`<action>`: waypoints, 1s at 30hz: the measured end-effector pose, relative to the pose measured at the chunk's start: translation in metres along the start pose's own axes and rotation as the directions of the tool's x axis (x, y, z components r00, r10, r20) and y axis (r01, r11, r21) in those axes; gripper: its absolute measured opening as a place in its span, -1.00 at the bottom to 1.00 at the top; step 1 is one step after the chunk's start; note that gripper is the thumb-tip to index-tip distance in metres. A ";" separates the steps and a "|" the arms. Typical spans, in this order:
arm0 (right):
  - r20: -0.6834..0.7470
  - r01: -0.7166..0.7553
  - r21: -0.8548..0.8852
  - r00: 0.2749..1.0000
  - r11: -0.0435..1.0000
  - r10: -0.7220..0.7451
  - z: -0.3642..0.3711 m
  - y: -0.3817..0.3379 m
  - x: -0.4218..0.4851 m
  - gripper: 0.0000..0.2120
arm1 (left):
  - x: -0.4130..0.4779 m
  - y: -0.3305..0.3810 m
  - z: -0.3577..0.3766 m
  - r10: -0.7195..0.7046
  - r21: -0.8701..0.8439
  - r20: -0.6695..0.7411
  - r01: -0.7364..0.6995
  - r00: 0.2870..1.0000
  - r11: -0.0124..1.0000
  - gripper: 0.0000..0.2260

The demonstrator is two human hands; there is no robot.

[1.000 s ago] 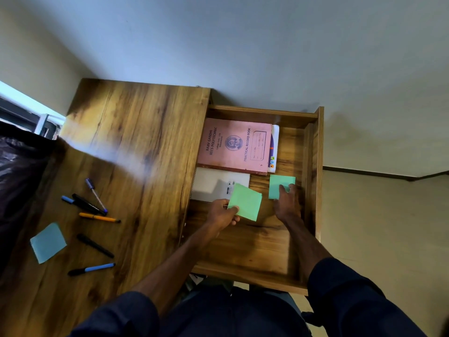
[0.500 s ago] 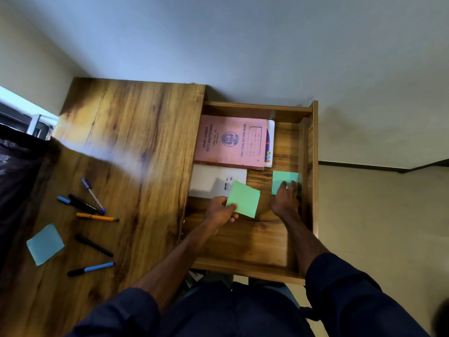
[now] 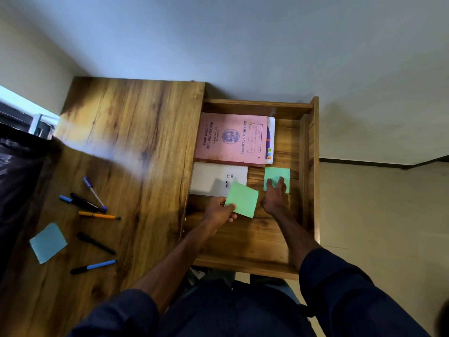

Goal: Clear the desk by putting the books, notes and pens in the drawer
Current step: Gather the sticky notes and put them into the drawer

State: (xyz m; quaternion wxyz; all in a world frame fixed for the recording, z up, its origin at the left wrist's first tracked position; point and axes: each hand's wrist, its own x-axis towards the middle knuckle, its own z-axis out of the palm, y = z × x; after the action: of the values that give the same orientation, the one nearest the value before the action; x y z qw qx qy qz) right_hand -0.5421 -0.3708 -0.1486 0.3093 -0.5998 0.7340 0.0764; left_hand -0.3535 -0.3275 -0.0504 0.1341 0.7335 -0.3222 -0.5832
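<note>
stowing notes: left hand (image 3: 220, 211) pinches a green note (image 3: 243, 199) over the drawer (image 3: 308, 166), at 9 o'clock of the right hand (image 3: 275, 198), whose straight fingers press a second note (image 3: 278, 172) flat; next, lay it down, then fetch the blue note (image 3: 47, 242) and pens (image 3: 94, 207) from the desk (image 3: 136, 132) at 9 o'clock

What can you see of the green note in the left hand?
The green note is a square of light green paper with a blank top face. Whether it is one sheet or a thin pad cannot be told. It is turned diamond-wise, with one corner pointing toward the person. The left hand pinches its left corner, thumb on top. It sits over the open drawer and overlaps the near corner of the white notebook in view. Whether it touches either one is not visible.
</note>
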 end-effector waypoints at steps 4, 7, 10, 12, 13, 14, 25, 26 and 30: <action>0.007 0.030 -0.020 1.000 0.999 -0.029 0.002 -0.007 0.001 -0.18 | -0.001 -0.001 -0.001 0.001 -0.011 -0.007 -0.001 1.000 1.000 -0.63; 0.022 0.057 -0.029 0.998 0.998 -0.057 0.001 -0.014 0.002 -0.18 | 0.001 -0.002 -0.001 -0.001 -0.015 -0.015 0.001 1.000 1.000 -0.62; 0.038 0.072 -0.020 0.997 0.997 -0.071 -0.004 -0.020 0.002 -0.20 | 0.003 -0.003 -0.002 -0.001 -0.014 -0.018 0.001 1.000 1.000 -0.62; 0.053 0.084 -0.016 0.995 0.996 -0.083 -0.008 -0.023 0.000 -0.21 | 0.004 -0.005 -0.002 0.001 -0.013 -0.021 -0.001 1.000 1.000 -0.61; 0.063 0.094 -0.013 0.994 0.996 -0.093 -0.011 -0.025 -0.001 -0.22 | 0.005 -0.005 -0.002 -0.002 -0.012 -0.022 0.001 1.000 1.000 -0.61; 0.074 0.103 -0.005 0.992 0.995 -0.103 -0.013 -0.025 -0.002 -0.22 | 0.006 -0.005 -0.002 -0.005 -0.014 -0.023 0.005 1.000 1.000 -0.61; 0.271 -0.284 0.865 0.958 0.413 0.090 -0.048 -0.001 -0.046 -0.73 | 0.016 0.004 0.028 -0.073 -0.150 -0.019 0.069 0.997 0.986 -0.63; 0.300 -0.295 0.863 0.952 0.409 0.055 -0.049 0.005 -0.048 -0.73 | 0.017 0.006 0.034 -0.080 -0.153 -0.005 0.079 0.997 0.985 -0.63; 0.240 -0.327 0.793 0.943 0.513 0.231 -0.046 0.026 -0.043 -0.85 | 0.019 0.014 0.050 -0.085 -0.044 0.079 0.089 0.993 0.995 -0.66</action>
State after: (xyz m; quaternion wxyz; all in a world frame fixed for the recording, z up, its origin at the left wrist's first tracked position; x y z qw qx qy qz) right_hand -0.5793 -0.3501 -0.0949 0.5739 -0.2547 0.7534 -0.1953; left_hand -0.4031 -0.3405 -0.0712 0.1134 0.7204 -0.2810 -0.6239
